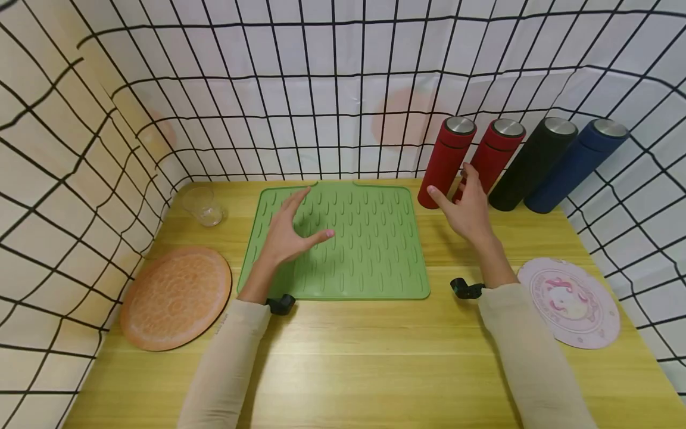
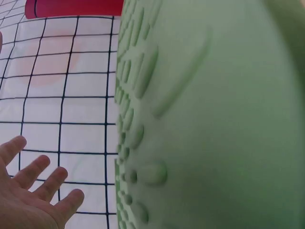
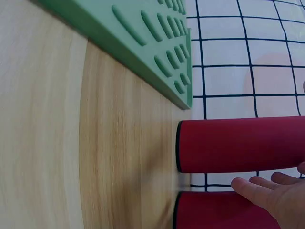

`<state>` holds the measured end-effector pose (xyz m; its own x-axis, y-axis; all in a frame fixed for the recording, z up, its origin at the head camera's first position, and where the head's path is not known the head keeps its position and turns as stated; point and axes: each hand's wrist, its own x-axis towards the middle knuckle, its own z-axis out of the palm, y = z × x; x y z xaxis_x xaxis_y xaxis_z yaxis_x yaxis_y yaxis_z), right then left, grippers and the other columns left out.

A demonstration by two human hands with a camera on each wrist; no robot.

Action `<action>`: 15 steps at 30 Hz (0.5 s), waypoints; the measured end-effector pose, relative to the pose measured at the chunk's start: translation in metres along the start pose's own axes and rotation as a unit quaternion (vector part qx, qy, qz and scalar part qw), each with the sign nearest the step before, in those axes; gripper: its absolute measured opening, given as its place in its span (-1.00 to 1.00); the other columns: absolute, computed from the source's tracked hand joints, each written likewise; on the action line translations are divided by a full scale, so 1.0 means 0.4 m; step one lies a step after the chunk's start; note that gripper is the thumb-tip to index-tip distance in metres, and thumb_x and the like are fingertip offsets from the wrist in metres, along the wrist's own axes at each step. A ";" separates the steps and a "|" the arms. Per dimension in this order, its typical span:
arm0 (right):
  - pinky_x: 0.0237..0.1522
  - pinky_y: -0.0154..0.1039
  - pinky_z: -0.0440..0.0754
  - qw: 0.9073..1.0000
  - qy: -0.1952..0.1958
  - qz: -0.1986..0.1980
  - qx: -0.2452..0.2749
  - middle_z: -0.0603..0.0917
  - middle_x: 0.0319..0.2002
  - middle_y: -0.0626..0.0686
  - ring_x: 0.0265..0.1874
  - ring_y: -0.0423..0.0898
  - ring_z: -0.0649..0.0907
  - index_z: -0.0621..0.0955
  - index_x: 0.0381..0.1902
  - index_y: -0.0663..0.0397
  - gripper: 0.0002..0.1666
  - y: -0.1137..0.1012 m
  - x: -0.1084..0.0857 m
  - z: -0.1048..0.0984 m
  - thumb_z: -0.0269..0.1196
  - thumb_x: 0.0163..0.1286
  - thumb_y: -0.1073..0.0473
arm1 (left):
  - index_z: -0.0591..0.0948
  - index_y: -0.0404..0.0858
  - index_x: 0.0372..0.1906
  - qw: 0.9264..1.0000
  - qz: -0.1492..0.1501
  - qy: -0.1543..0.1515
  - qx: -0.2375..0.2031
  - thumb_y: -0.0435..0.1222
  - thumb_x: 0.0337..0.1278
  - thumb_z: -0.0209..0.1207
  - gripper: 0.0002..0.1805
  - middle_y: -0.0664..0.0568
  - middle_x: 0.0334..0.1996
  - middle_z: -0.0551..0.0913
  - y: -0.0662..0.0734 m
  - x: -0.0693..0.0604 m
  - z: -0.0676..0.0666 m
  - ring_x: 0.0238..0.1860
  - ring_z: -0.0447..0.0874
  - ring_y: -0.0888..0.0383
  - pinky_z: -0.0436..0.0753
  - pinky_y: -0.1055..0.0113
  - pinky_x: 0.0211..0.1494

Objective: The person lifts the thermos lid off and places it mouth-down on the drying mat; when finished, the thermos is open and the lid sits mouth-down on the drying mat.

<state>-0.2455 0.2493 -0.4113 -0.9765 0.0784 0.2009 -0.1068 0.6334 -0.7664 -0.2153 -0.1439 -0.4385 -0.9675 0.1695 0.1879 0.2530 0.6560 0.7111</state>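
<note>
Over the left part of a green ridged drying mat (image 1: 370, 250), my left hand (image 1: 284, 235) hovers with fingers spread and nothing in its grasp. My right hand (image 1: 468, 208) is beside two red vacuum flasks with steel lids, the left one (image 1: 446, 164) and the right one (image 1: 499, 149). Its thumb and fingers are spread apart. In the right wrist view the fingers (image 3: 255, 191) lie in front of the gap between the red flasks; whether they touch either cannot be told. The left wrist view shows loose left fingers (image 2: 35, 171) beside the mat (image 2: 214, 119).
A black flask (image 1: 530, 167) and a blue flask (image 1: 576, 167) stand right of the red ones. A clear glass (image 1: 206, 208) is at the back left. An orange round placemat (image 1: 177, 298) lies left, a pink one (image 1: 570, 304) right. Wire grid (image 1: 332, 101) borders the table.
</note>
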 end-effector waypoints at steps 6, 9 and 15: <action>0.52 0.25 0.29 0.998 0.018 0.014 0.061 0.10 0.64 0.12 0.57 0.27 0.21 -0.04 0.66 -0.08 0.18 0.002 0.022 0.027 0.33 0.36 -0.30 | 0.10 0.35 0.62 0.999 0.024 0.008 -0.045 0.45 -0.11 0.34 0.15 0.12 0.62 0.19 0.004 0.000 0.020 0.56 0.26 -0.08 0.31 -0.29 0.49; 0.59 0.15 0.21 0.996 0.026 0.026 0.086 0.08 0.65 0.06 0.61 0.18 0.16 -0.06 0.67 -0.14 0.18 0.002 0.033 0.037 0.33 0.36 -0.30 | 0.13 0.31 0.62 0.997 0.030 0.010 -0.067 0.47 -0.11 0.32 0.14 0.10 0.60 0.23 0.006 -0.003 0.032 0.54 0.29 -0.05 0.35 -0.18 0.52; 0.62 0.07 0.14 0.989 0.031 0.066 0.129 0.03 0.67 -0.01 0.65 0.10 0.09 -0.09 0.67 -0.25 0.18 0.003 0.057 0.051 0.32 0.37 -0.32 | 0.16 0.24 0.62 0.995 0.039 0.005 -0.095 0.50 -0.11 0.29 0.16 0.07 0.58 0.28 0.011 -0.005 0.050 0.54 0.30 -0.02 0.34 -0.06 0.55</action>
<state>-0.2715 0.2359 -0.4201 -0.9726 0.1999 0.1190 -0.0307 0.3969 -0.9174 -0.2123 -0.1264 -0.4493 -0.9453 0.2059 0.2530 0.3233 0.4896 0.8098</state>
